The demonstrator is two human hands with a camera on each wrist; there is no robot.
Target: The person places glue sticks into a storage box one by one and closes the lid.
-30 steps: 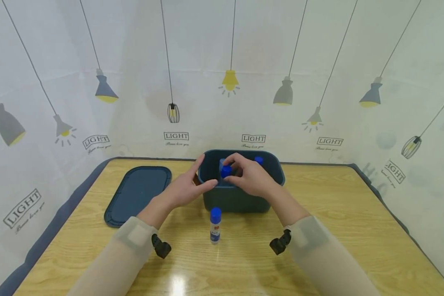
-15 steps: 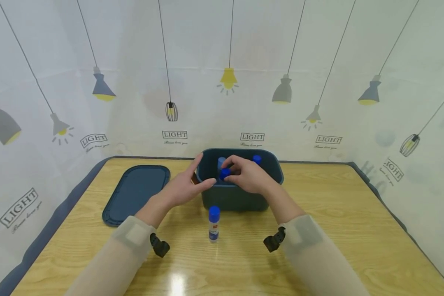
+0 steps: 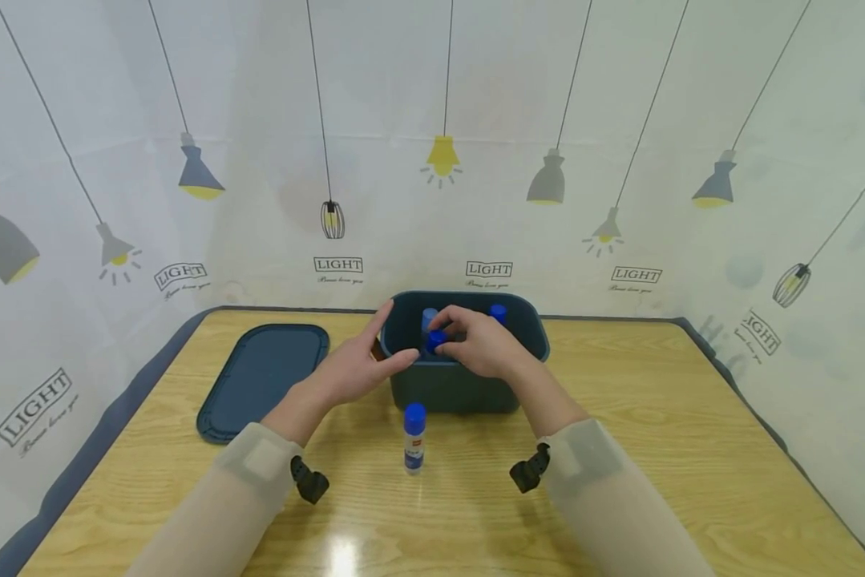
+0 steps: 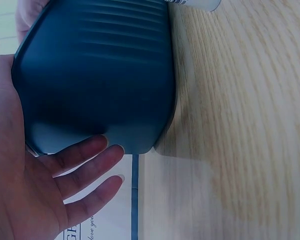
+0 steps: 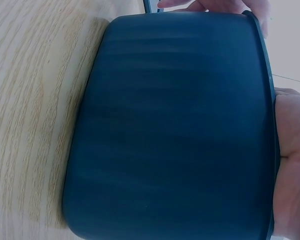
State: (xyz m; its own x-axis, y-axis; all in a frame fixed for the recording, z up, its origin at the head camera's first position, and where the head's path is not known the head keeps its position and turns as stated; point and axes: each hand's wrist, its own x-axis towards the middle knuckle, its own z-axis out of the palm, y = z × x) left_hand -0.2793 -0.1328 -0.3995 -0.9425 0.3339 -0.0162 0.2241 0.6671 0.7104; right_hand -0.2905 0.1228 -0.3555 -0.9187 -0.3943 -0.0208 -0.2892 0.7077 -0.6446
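Note:
A dark blue-green plastic bin (image 3: 454, 390) stands at the back of the table. Inside it, my right hand (image 3: 484, 346) pinches the blue cap of a glue stick (image 3: 435, 343) between thumb and fingers; the stick's lower part is hidden by the front wall. My left hand (image 3: 353, 369) lies at the bin's left end, thumb by the front rim and index finger along the side. In the left wrist view its other fingers (image 4: 90, 172) extend loosely beside the bin wall. Also in the bin are a lighter blue cap (image 3: 429, 317) and another blue-capped stick (image 3: 499, 312).
One glue stick (image 3: 414, 439) with a blue cap stands upright on the table in front of the bin. To the left lies a flat dark blue lid (image 3: 266, 381). A curtain (image 3: 389, 96) printed with lamps hangs behind the wooden table (image 3: 634, 401).
The pinched glue stick has sunk slightly deeper into the bin, and the right forearm has shifted a little left. The left hand keeps its place at the bin's end.

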